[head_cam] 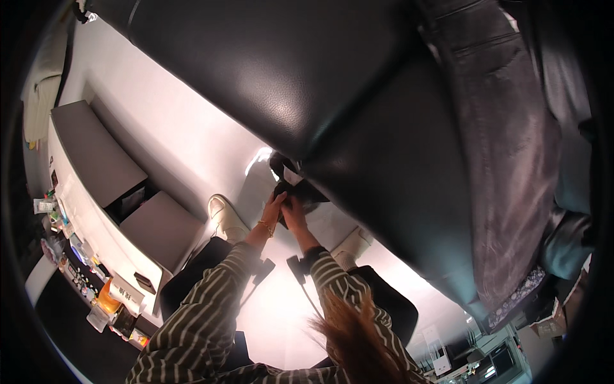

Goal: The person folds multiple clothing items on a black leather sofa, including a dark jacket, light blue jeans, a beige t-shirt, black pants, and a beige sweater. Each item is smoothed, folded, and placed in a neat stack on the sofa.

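Note:
My left hand (273, 210) and my right hand (294, 214) are close together, low over the floor beside a black leather sofa (383, 158). Both are closed around a small black item (280, 189), mostly hidden by my fingers; its kind is unclear. Just beyond it, at the sofa's lower edge, is a dark object (277, 162), perhaps a shoe. A pale patch (290, 176) shows beside it. Another dark piece (312, 192) lies to the right, partly under the sofa edge. A bracelet (266, 227) circles my left wrist.
My light shoes (223, 211) stand on the glossy pale floor (283, 307). To the left runs a low cabinet with grey drawers (98, 149); its white top carries a phone (145, 282), bottles and packets. A dark leather garment (511, 158) drapes the sofa at right.

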`<state>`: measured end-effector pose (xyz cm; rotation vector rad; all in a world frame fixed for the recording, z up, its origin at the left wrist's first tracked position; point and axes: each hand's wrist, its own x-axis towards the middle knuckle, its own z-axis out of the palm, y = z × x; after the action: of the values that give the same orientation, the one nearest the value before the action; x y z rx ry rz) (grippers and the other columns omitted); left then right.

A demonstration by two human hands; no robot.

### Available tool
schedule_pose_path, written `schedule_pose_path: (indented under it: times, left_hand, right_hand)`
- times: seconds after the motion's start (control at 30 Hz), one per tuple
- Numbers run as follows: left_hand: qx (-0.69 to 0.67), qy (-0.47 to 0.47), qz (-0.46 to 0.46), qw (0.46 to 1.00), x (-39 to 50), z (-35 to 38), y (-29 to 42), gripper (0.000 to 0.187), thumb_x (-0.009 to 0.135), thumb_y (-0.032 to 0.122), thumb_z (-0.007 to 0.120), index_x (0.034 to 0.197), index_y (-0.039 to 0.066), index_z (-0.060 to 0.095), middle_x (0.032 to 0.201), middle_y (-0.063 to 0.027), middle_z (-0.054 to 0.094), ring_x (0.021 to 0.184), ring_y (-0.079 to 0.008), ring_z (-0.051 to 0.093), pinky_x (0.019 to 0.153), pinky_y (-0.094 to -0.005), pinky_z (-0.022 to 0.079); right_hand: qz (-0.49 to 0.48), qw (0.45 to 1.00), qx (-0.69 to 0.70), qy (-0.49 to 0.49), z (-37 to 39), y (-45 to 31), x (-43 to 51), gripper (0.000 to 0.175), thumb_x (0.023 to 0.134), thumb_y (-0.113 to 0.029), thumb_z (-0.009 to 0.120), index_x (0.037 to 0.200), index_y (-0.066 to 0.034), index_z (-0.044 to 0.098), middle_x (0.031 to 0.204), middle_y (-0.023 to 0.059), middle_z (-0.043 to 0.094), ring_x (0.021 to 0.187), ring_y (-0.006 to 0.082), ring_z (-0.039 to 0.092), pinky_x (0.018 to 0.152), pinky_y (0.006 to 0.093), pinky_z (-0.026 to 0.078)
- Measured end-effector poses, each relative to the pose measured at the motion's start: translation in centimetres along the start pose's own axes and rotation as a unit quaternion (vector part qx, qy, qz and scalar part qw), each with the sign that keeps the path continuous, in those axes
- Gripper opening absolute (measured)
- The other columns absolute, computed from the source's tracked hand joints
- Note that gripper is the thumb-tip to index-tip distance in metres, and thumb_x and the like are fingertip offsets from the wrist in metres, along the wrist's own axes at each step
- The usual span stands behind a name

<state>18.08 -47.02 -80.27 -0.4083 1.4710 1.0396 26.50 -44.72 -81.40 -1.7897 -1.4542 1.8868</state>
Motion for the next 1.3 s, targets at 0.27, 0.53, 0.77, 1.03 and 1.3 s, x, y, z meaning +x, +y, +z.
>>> schedule_pose_path:
  times: [0.27, 0.53, 0.77, 1.03, 1.3]
  left_hand:
    - [0.106, 0.025, 0.315, 0.943, -26.5, 4.9, 12.5, 0.045, 0.088, 0.013, 0.070, 0.127, 0.000, 0.052, 0.114, -0.0080, 0.061, 0.102, -0.0180, 0.059, 0.088, -0.0299, 0.049]
    - [0.106, -0.028, 0.568, 0.815, -38.3, 15.2, 31.8, 0.073, 0.090, 0.002, 0.064, 0.148, 0.010, 0.020, 0.154, -0.0080, 0.016, 0.137, -0.0282, 0.035, 0.100, -0.0405, 0.049]
    - [0.499, -0.163, 0.487, 0.698, -37.8, 26.6, 19.2, 0.081, 0.075, -0.005, 0.074, 0.145, 0.014, 0.037, 0.141, -0.0090, 0.033, 0.119, -0.0248, 0.044, 0.093, -0.0344, 0.049]
    - [0.600, -0.262, 0.541, 0.528, -34.9, 45.4, 15.5, 0.052, 0.090, 0.005, 0.059, 0.140, 0.014, 0.047, 0.143, -0.0187, 0.036, 0.132, -0.0378, 0.039, 0.106, -0.0408, 0.039]
    - [0.694, -0.305, 0.573, 0.311, -25.6, 61.2, 15.3, 0.041, 0.092, 0.010, 0.058, 0.132, 0.010, 0.053, 0.133, -0.0122, 0.054, 0.119, -0.0323, 0.054, 0.103, -0.0418, 0.041]
  right_hand:
    - [-0.226, 0.974, 0.015, -0.026, -8.0, -25.0, -18.9, 0.054, 0.080, -0.016, 0.068, 0.132, -0.0110, 0.054, 0.111, 0.0273, 0.049, 0.104, 0.0447, 0.051, 0.089, 0.0479, 0.046]
    - [-0.443, 0.890, 0.108, 0.001, -27.1, -44.7, -24.8, 0.050, 0.085, -0.006, 0.066, 0.134, -0.0109, 0.052, 0.158, 0.0187, 0.017, 0.138, 0.0385, 0.035, 0.110, 0.0415, 0.037]
    - [-0.004, 0.949, 0.194, 0.248, -49.6, -18.3, -28.2, 0.034, 0.089, -0.015, 0.067, 0.120, -0.0049, 0.062, 0.105, 0.0074, 0.068, 0.091, 0.0162, 0.064, 0.081, 0.0292, 0.052]
    - [0.199, 0.854, 0.151, 0.457, -67.8, 7.1, -40.0, 0.027, 0.083, -0.009, 0.065, 0.110, -0.0055, 0.066, 0.084, 0.0063, 0.069, 0.067, 0.0118, 0.063, 0.055, 0.0282, 0.053]
    - [0.111, 0.873, -0.254, 0.401, -77.9, 3.3, -37.4, 0.051, 0.080, -0.001, 0.060, 0.130, -0.0089, 0.052, 0.136, 0.0187, 0.050, 0.121, 0.0404, 0.051, 0.094, 0.0475, 0.049]
